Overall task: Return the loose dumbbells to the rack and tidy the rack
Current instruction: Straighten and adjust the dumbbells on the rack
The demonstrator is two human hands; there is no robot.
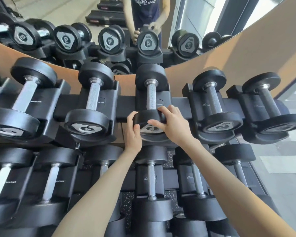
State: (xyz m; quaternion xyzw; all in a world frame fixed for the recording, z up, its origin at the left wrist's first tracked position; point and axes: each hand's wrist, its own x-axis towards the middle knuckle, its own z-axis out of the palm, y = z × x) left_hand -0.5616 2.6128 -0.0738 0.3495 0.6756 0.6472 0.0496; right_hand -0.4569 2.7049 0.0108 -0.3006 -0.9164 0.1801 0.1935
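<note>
A black dumbbell marked 4 [151,96] lies in its cradle on the top tier of the rack [178,104], steel handle pointing away from me. My left hand [134,130] grips the left rim of its near head, thumb on the face plate. My right hand [172,123] curls over the top and right side of the same head. A second dumbbell marked 4 [91,106] sits in the cradle to the left.
More dumbbells fill the top tier: a larger one [22,100] at left, two smaller ones [215,106] [270,106] at right. The lower tier [150,182] holds several more. A mirror [109,31] on the wall behind reflects the rack and a person.
</note>
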